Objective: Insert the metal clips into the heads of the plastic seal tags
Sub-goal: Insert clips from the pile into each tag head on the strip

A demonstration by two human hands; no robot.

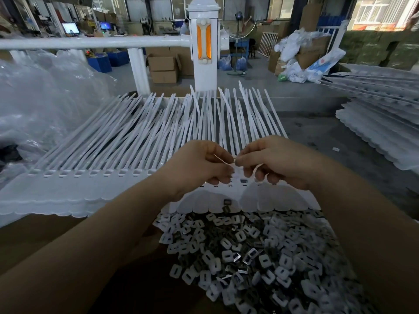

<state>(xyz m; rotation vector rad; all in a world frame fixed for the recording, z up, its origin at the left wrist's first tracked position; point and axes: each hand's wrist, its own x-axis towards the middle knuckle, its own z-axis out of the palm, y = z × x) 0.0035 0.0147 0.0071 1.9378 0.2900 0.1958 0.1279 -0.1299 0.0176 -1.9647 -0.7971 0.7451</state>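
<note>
Both hands, left [199,164] and right [272,162], pinch one clip [234,157] directly above the tag heads [243,181], tags' long axis running away.

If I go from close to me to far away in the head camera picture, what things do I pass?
Heap of small metal clips → both hands, left hand and right hand → long white plastic seal tag straps → white post with an orange reflector → brown cardboard boxes.
</note>
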